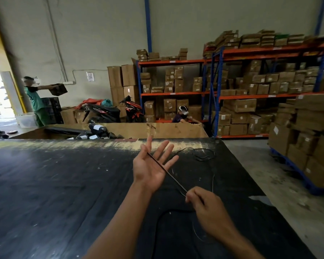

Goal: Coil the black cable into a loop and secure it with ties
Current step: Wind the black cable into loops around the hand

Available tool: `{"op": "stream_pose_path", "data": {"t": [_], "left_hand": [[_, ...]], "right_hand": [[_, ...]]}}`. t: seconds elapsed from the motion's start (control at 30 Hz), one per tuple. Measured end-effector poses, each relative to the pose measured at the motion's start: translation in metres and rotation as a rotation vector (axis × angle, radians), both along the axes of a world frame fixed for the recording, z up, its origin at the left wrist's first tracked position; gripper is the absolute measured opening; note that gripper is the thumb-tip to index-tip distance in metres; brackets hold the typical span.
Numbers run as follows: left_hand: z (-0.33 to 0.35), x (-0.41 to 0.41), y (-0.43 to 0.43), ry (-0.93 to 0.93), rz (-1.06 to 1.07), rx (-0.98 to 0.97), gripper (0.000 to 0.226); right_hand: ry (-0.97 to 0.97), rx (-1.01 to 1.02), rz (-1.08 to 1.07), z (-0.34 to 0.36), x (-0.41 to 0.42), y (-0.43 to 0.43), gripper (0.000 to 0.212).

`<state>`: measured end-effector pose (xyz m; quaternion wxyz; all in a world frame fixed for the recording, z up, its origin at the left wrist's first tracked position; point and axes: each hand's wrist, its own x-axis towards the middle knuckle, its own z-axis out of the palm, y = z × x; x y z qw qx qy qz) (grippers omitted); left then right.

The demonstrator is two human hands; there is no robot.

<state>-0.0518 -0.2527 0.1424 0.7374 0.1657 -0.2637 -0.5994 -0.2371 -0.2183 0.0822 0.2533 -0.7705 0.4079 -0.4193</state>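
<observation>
Closest to me, my right hand (204, 202) has its fingertips pinched together on the thin black cable (168, 173), low and right of centre over the wide black tabletop (54, 184). From that pinch the cable runs taut, up and left, across the palm of my left hand (150, 165). That hand is spread flat, palm up, fingers apart, so the cable lies on it rather than being gripped. Below my right hand a slack stretch of the same cable curves over the tabletop between my forearms. Farther out, near the table's far right corner, the rest of it sits in a loose tangle (204, 155), well apart from both hands.

To my left the tabletop is bare and broad out to its worn far edge. Its right edge slants away just beside my right arm, with grey concrete floor (251, 161) open beyond it. Past the far edge stands a big open brown cardboard bin (176, 130) touching the table. On the right, stacked brown cartons on a blue pallet (307, 146) crowd the floor. Behind all that, blue-and-orange steel shelving (232, 81) lines the wall.
</observation>
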Motion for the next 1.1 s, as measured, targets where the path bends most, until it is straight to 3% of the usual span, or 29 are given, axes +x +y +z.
{"op": "stream_pose_path", "data": {"t": [0.37,0.73,0.87,1.0,1.1], "left_hand": [[-0.019,0.029,0.02,-0.08,-0.073,0.025,0.045],[-0.022,0.036,0.047,-0.006,-0.226,-0.024,0.044],[-0.024,0.046,0.064,-0.133,-0.352,0.017,0.046],[-0.033,0.046,0.086,-0.345,-0.636,0.103,0.044],[-0.041,0.043,0.099,-0.483,-0.808,0.185,0.044]], "right_hand": [[-0.029,-0.002,0.005,0.005,0.009,-0.001,0.028],[-0.023,0.02,0.036,-0.014,0.016,0.0,0.028],[0.105,0.071,0.024,-0.024,0.005,-0.01,0.022],[0.33,0.1,-0.035,-0.023,-0.007,-0.03,0.013],[0.439,0.113,-0.074,-0.009,-0.012,-0.043,0.022]]}}
